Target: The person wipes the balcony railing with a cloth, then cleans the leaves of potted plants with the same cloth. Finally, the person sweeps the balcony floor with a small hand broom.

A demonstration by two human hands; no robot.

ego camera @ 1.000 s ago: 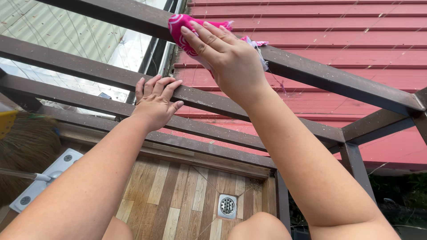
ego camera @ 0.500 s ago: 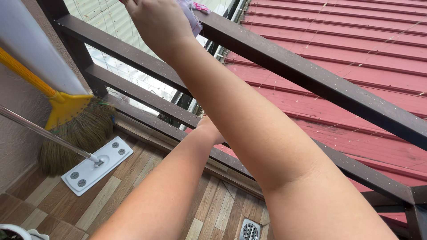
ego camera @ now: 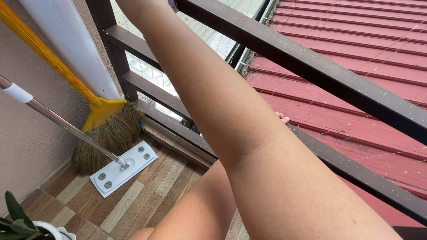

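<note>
Right arm: crosses the whole view from near right to far left, reaching up past the top edge; the hand itself is out of view, so its grip cannot be told. A scrap of cloth shows at the top edge, against the top rail.

Left hand: only fingertips visible, peeping from behind the right forearm at the lower rail; whether they clasp or merely rest cannot be told.

Railing: dark brown metal bars, speckled, running from far left to near right, with open gaps between bars (thin wires strung across them). Beyond it, a red ribbed roof.

Left corner: straw broom with yellow handle, leaning on the wall beside a white pipe; flat white mop head on the wood-pattern tile floor, its metal pole slanting left. Potted plant at near left edge.
</note>
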